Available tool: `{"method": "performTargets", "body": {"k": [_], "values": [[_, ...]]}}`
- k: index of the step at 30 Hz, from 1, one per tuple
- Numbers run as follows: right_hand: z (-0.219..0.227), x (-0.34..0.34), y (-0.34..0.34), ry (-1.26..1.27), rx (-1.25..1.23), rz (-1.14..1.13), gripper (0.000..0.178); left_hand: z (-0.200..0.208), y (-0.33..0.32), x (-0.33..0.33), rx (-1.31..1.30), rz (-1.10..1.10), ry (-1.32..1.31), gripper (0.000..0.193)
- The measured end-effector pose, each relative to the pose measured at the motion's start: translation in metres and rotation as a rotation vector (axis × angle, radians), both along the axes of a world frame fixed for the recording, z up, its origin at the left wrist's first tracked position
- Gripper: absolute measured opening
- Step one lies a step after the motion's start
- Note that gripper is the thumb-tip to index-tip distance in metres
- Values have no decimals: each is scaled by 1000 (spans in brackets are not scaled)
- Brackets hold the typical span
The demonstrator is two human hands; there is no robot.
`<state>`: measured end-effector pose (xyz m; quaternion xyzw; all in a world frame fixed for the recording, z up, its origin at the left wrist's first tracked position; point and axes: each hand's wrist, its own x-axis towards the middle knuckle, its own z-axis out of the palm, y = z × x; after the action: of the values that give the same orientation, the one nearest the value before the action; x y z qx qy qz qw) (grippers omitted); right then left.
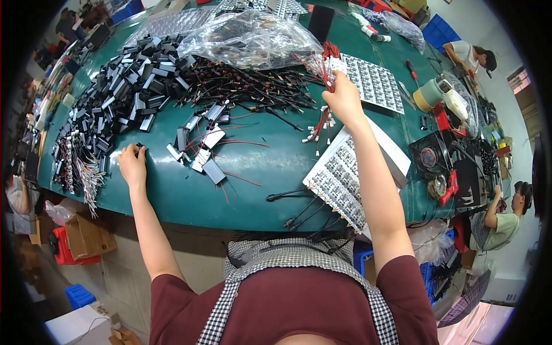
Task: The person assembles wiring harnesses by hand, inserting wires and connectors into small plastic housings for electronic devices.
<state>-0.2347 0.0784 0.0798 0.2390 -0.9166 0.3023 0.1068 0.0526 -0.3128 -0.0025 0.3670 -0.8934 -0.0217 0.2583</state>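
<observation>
1. Left of the left hand, a bundle of thin wires with pale ends (86, 169) lay fanned out on the green table (253, 198).
2. Just beyond that hand rose a heap of black rectangular plastic housings (138, 80).
3. The left hand (133, 164) rested on the tabletop, its fingers curled narrowly beside a small dark piece (140, 146); I couldn't tell whether it was gripped.
4. To its right sat a loose cluster of housings with red leads (213, 138).
5. Between the hands, but farther off, black connector cables (247, 86) spilled from beneath a clear plastic bag (253, 43).
6. The right hand (345, 100) was closed on a bundle of red wires with white plugs (324, 121), which trailed below its fingers.
7. Nearer than that hand, partly hidden by its forearm, was a circuit-board panel (336, 178); another gridded panel (376, 83) lay just right.
8. Farther right lay a red-and-black screwdriver (411, 69).
</observation>
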Motion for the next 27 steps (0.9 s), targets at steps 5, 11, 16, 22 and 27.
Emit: {"method": "performTargets", "body": {"k": [5,11,16,22,27], "values": [[15,15,-7,-14,-100,117,38,3,14,6,0,-7,11,19],[5,-14,-15,-138,44,293,45,-5,17,6,37,-58,108,18],[-21,-25,3,-211,603,64,28,-8,14,8,59,-81,142,18],[-41,-12,-11,-212,673,-20,30,21,34,17,-39,-155,421,17],[-41,-27,15,-426,412,-35,21,49,110,19,924,-516,892,16]]}}
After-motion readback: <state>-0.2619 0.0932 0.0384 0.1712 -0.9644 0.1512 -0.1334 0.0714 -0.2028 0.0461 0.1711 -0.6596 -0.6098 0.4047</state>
